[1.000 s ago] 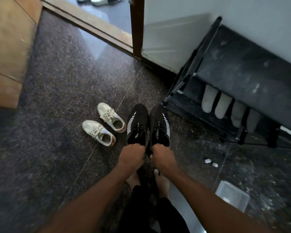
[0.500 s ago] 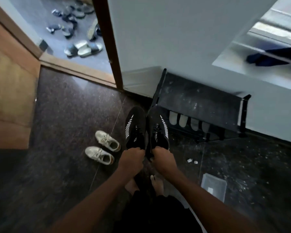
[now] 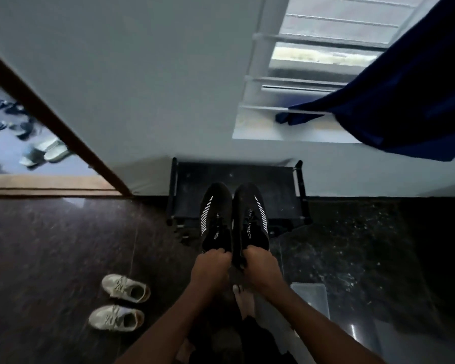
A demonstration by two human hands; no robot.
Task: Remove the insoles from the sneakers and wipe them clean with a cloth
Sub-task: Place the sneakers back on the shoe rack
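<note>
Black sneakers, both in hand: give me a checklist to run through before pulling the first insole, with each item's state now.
1. Left hand grips the heel of the left black sneaker: ok.
2. Right hand grips the heel of the right black sneaker: ok.
3. A hand free to reach inside a shoe: not ok, both are occupied.
4. Insoles visible and loose: cannot tell, the openings are dark.
5. Wiping cloth within reach: cannot tell; the only fabric seen is the blue cloth by the window.
6. Floor clear for setting a shoe down: ok ahead; the white sneakers lie off to the left.
</note>
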